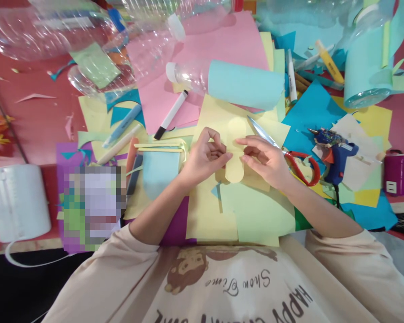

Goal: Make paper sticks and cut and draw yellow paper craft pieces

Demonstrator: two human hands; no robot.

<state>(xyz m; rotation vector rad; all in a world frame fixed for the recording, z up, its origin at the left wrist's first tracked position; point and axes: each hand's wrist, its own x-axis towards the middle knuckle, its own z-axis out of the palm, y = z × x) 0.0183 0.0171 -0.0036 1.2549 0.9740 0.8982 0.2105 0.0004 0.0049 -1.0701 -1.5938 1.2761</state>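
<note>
My left hand [205,157] pinches the left side of a pale yellow paper cutout [236,167] with rounded ends, at the middle of the view. My right hand [265,159] grips the same cutout from the right, fingers curled on its edge. The cutout lies over yellow and light green paper sheets [256,211]. Red-handled scissors [291,154] lie just behind my right hand, blades pointing up and left.
A blue glue gun [335,152] lies to the right. A plastic bottle wrapped in light blue paper [242,83] lies behind, with a black-capped marker [171,114] to its left. Clear bottles [54,31], pink paper [222,45], a white roll [18,202] and paper scraps crowd the red table.
</note>
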